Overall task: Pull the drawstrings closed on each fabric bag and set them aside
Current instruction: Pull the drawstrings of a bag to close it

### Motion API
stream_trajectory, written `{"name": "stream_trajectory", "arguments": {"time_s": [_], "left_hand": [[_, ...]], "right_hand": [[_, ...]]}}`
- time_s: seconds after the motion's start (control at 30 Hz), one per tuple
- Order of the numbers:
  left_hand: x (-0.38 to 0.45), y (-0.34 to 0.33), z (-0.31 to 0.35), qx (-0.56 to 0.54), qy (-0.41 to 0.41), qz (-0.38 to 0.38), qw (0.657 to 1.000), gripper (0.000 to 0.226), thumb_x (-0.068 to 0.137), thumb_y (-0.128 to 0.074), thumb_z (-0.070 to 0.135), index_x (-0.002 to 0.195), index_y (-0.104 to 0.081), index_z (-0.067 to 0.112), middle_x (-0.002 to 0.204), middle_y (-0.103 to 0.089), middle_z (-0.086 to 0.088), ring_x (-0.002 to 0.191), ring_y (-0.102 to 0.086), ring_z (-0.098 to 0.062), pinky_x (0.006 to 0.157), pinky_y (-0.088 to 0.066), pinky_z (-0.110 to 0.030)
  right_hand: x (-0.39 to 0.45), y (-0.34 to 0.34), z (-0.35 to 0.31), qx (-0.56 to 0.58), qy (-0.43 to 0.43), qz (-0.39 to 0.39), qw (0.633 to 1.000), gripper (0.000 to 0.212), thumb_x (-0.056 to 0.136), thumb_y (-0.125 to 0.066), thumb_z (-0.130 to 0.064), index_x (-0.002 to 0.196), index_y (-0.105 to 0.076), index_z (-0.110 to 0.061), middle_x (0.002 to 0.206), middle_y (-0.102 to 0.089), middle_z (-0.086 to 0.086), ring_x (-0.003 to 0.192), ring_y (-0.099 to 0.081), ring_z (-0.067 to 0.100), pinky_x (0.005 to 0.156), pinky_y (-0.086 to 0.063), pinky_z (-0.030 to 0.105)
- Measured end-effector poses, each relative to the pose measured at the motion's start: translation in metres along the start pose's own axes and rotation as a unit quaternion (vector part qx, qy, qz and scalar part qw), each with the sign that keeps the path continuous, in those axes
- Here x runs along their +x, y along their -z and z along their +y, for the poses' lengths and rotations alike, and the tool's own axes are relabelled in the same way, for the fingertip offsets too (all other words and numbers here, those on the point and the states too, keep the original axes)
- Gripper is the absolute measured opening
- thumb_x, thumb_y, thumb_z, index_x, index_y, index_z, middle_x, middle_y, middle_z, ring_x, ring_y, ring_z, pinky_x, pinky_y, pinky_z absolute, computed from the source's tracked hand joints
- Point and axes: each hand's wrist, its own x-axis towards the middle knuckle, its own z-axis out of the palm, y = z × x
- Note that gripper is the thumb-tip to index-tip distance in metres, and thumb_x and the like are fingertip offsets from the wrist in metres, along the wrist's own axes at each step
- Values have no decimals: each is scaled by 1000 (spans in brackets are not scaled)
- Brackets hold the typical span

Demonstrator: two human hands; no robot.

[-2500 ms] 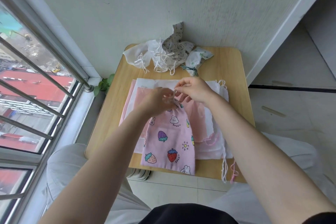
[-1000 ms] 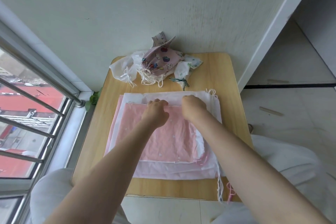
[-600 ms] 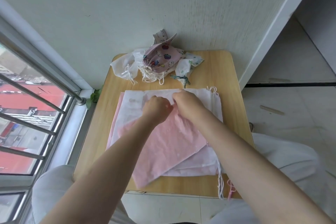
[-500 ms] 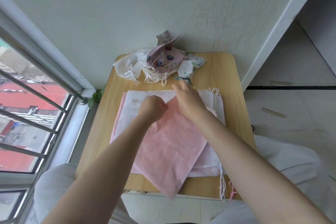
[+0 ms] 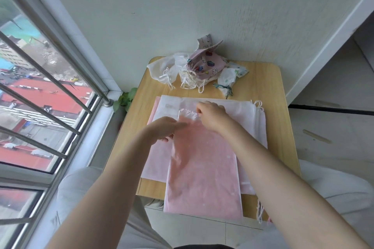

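Observation:
A plain pink fabric bag (image 5: 200, 170) lies lengthwise on a stack of flat white and pink bags (image 5: 238, 113), its bottom hanging over the table's front edge. My right hand (image 5: 211, 116) pinches the gathered top hem of this pink bag. My left hand (image 5: 162, 130) holds the bag's upper left edge. At the back of the table lies a heap of closed bags: a pink printed bag (image 5: 206, 62) on top, white bags (image 5: 162, 66) to its left, and a white bag with green print (image 5: 227, 78) to its right.
The small wooden table (image 5: 269, 91) stands against a white wall. A barred window (image 5: 50, 91) runs along the left, with green leaves (image 5: 123, 100) at the table's corner. Loose drawstrings (image 5: 260, 211) hang over the front right edge. My knees sit under the table.
The pink printed bag went from my hands onto the back heap. I pulled the plain pink bag off the stack and turned it lengthwise toward me; both hands now hold its top.

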Motion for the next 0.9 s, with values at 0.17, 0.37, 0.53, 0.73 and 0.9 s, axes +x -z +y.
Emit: {"name": "stream_trajectory", "arguments": {"time_s": [0.17,0.37,0.53,0.73,0.9], "left_hand": [[11,-8,6,-243,71,100,962,61,91,-40,68,95,-65,12,91,-64,-5,81,-59,-22,76,-48,-32],[16,-11,6,-330,4,187,925,18,86,-67,38,77,-75,25,80,-64,4,75,-54,-16,74,-45,-30],[5,-9,13,-384,-125,237,883,13,87,-67,13,77,-73,9,73,-71,-4,69,-59,-17,73,-48,-28],[-1,-10,26,14,-184,260,948,14,86,-62,15,86,-76,15,78,-71,3,78,-65,-16,70,-49,-28],[9,-18,22,166,-130,246,946,20,85,-53,13,67,-60,7,66,-54,-8,62,-47,-20,55,-34,-29]], "right_hand": [[-10,0,-1,9,40,20,999,36,89,-44,-4,95,-50,-39,113,-48,-6,96,-50,28,88,-50,48],[-20,-4,-5,15,82,32,996,32,92,-48,-7,98,-56,-38,105,-47,-7,93,-57,29,81,-52,45],[-21,-14,-9,12,95,41,995,19,94,-51,-12,104,-60,-25,104,-51,3,88,-59,32,75,-51,38],[-17,-19,-19,14,75,71,995,15,97,-48,-12,108,-56,-18,107,-56,6,87,-61,31,74,-45,35],[-23,-19,-9,26,44,77,996,16,96,-52,-19,108,-44,-13,109,-58,7,90,-59,30,73,-49,40]]}}
